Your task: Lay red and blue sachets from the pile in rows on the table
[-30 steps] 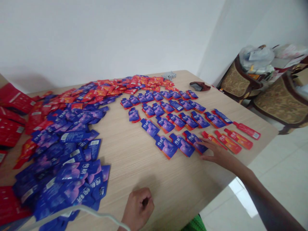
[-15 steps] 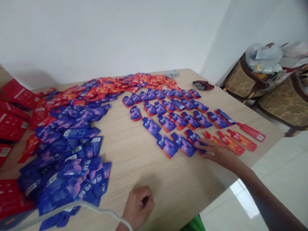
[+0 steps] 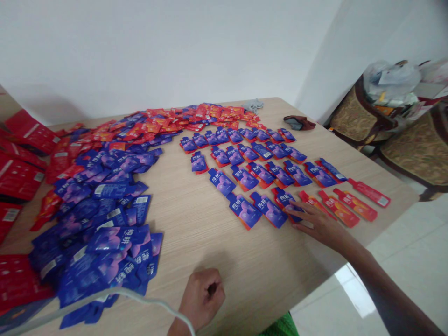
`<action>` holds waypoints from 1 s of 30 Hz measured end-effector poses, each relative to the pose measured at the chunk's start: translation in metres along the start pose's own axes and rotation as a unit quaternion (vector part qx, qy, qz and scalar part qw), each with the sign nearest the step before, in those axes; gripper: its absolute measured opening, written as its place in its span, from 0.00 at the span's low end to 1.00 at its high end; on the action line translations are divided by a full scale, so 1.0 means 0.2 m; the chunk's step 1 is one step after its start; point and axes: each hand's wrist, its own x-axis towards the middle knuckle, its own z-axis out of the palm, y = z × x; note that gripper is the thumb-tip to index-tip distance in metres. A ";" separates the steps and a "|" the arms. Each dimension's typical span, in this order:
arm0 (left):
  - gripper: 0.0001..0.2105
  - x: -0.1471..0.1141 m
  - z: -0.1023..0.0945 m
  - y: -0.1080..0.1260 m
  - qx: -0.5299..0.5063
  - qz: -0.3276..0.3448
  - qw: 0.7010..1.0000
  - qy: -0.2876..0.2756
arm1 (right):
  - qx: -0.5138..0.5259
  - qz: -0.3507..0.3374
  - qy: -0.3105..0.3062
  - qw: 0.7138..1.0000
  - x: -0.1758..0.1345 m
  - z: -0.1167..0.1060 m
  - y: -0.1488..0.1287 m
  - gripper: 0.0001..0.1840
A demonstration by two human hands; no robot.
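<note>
My right hand [image 3: 317, 222] reaches in from the right with its fingers stretched out and a little apart. Its fingertips rest on the right edge of a blue-and-purple sachet [image 3: 286, 199], which lies on top of a red one in the front row. Part of that sachet is hidden under the fingers. Just left of it lie more blue sachets [image 3: 268, 210] over red-orange ones. Several red-orange sachets [image 3: 339, 208] lie uncovered to the right. My left hand [image 3: 205, 296] rests near the front edge, curled into a loose fist, with nothing visible in it.
Blue sachets [image 3: 108, 252] form a loose heap on the left, and red ones [image 3: 150, 123] pile along the wall. Red boxes [image 3: 21, 179] stand at far left. A white cable [image 3: 136, 298] crosses the front. Chairs [image 3: 364, 109] are beyond the table's right edge.
The view has shifted slightly. Both hands keep nearly the same pose and place, the right at the same blue sachet, the left still curled.
</note>
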 end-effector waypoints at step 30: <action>0.11 -0.03 0.01 0.03 -0.076 0.008 0.997 0.005 | 0.245 -0.134 -0.095 0.955 0.52 0.36 -1.37 0.19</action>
